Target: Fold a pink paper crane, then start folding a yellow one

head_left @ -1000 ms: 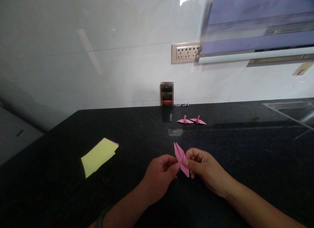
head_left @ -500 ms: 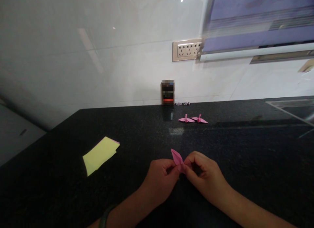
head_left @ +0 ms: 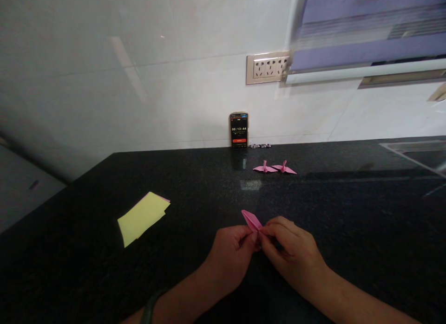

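Note:
A folded piece of pink origami paper (head_left: 251, 220) is pinched between both hands, low over the dark countertop. Its pointed end sticks up and to the left; the lower part is hidden by fingers. My left hand (head_left: 232, 252) is closed, thumb and forefinger gripping the paper's lower left side. My right hand (head_left: 292, 249) is closed too, its fingertips pressed on the lower right edge. Farther back, two finished pink paper cranes, a left crane (head_left: 265, 167) and a right crane (head_left: 285, 167), sit side by side with wings touching or nearly so.
A stack of yellow paper sheets (head_left: 142, 218) lies on the black countertop (head_left: 195, 184) at the left. A phone (head_left: 239, 130) showing a timer leans against the tiled wall, its beaded strap (head_left: 260, 146) beside it. A wall socket (head_left: 267, 68) is above. A glossy panel (head_left: 418, 154) lies far right.
My right hand's fingers have shifted slightly on the pink paper, and its tip leans a little more to the left. The cranes and yellow sheets have stayed in place.

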The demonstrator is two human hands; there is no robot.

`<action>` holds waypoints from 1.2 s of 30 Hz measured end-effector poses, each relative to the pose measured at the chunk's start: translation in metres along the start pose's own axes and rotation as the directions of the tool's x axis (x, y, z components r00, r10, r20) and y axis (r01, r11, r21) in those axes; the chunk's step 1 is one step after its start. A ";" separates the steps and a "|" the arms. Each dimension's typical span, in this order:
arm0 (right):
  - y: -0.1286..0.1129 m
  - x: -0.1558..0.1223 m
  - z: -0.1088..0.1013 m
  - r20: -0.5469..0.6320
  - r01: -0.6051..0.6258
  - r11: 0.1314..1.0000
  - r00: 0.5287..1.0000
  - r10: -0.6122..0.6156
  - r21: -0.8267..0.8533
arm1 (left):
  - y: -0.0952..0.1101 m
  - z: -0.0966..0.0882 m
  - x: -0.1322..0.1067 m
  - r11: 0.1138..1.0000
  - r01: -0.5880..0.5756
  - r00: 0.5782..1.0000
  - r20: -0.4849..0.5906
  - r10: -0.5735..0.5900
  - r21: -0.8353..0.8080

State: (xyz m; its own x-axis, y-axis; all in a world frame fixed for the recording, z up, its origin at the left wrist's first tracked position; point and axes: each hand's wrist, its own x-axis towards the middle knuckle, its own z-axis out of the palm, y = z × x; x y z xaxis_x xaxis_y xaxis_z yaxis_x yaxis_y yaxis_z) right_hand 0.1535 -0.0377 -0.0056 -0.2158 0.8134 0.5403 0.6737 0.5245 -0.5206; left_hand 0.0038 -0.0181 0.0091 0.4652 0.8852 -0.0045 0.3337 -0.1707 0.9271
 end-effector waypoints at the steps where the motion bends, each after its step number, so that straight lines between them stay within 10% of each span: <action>1: -0.001 0.000 0.000 0.004 0.005 1.000 1.000 -0.005 -0.014 | 0.001 0.000 0.000 1.000 -0.006 1.000 0.002 0.006 0.004; 36: 0.003 -0.001 0.007 0.071 -0.088 0.995 0.994 0.085 0.041 | -0.002 -0.001 0.000 0.838 -0.167 0.984 0.038 0.172 0.520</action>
State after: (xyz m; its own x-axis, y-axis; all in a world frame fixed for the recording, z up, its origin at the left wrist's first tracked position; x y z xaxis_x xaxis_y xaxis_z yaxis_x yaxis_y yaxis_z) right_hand 0.1505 -0.0357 -0.0123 -0.2077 0.8709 0.4454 0.6604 0.4607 -0.5930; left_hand 0.0019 -0.0173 0.0072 0.5467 0.8254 0.1410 0.6285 -0.5157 0.5823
